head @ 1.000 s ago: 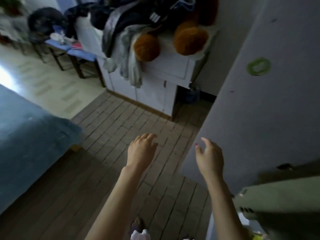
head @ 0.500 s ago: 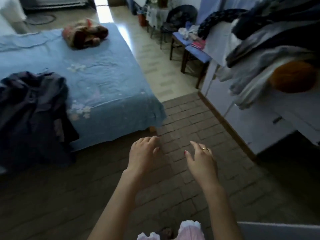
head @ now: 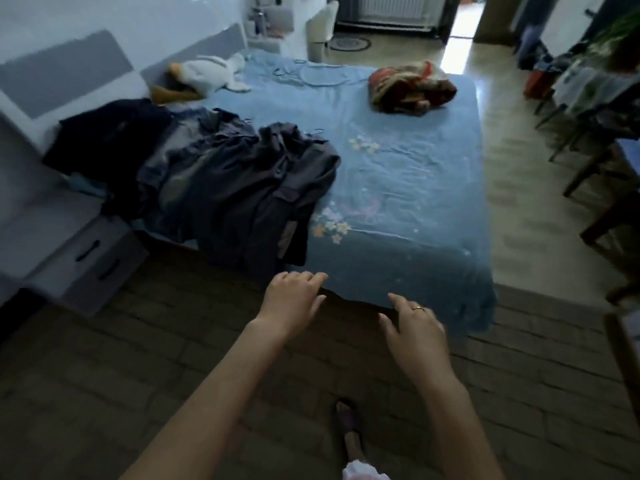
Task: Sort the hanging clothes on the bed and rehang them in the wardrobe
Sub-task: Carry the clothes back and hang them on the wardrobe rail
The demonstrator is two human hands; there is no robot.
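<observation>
She had turned from the wardrobe to the bed [head: 398, 174]; both hands [head: 294, 299] [head: 414, 327] relaxed, empty, reaching toward the dark clothes [head: 225, 178].

Beyond the left hand [head: 292, 299], matt dark cloth clothes [head: 221, 181] lie on a smooth, faintly creased bedsheet [head: 415, 174].

White plush toy [head: 207, 72] by the headboard; crumpled red-patterned blanket [head: 412, 86] on the far corner; grey bedside drawers [head: 86, 258] at left; brick-pattern floor [head: 138, 393]; white radiator [head: 391, 6] beyond.
</observation>
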